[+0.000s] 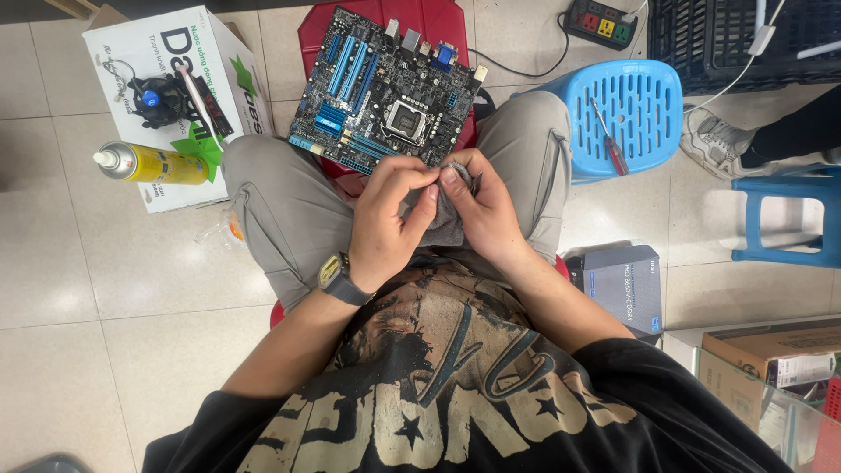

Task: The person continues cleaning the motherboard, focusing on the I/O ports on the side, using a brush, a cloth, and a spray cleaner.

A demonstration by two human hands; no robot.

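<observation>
Black printed shirt nearest lens, forearms reaching forward over lap. Left hand (392, 215), watch (337, 277) on wrist, pinches grey cloth (435, 223). Right hand (480, 203) closed round small flat silvery part (462, 171), fingertips pressing it against cloth, just below motherboard (385, 88) on red stool (438, 22). Looks like wiping step in hand. Part's exact kind unclear. Red-handled screwdriver (611, 140) lies on blue stool (626, 109); yellow spray can (149, 164) on white box (131, 44).
</observation>
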